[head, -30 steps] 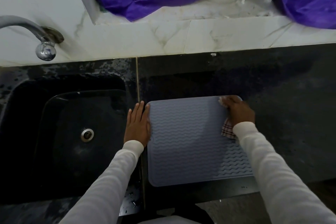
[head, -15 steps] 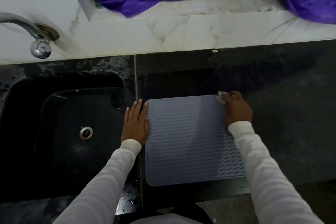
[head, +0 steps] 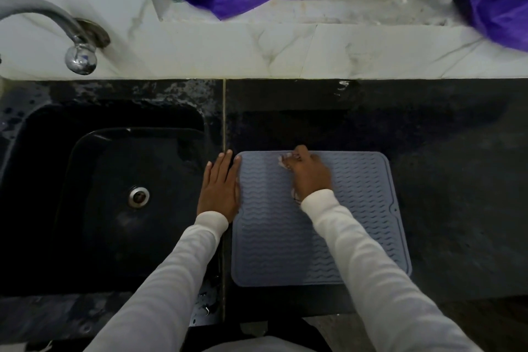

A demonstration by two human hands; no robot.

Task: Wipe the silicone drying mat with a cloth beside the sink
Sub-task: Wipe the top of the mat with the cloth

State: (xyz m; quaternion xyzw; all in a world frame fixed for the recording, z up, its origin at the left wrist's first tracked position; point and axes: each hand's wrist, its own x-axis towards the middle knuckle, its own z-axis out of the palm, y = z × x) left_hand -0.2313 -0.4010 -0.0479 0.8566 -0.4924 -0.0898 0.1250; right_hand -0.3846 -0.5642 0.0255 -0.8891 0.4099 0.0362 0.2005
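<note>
Under the right hand (head: 310, 173), bunched cloth (head: 285, 161) gripped tight, slid left from the far right corner along the grey wavy mat (head: 363, 203). Beside it, left hand (head: 220, 186) flat, fingers straight, pressing the mat's left edge by the sink (head: 114, 208).

cloth (head: 286, 163): mostly hidden under right hand (head: 310, 174) | tap (head: 51, 28): cut off left

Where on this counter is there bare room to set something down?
Bare patches: the dark stone counter right of the grey silicone mat, and the strip between the mat's far edge and the white marble backsplash. Crowded: the mat's left edge, where the left hand lies flat, and the right hand grips the cloth.
</note>
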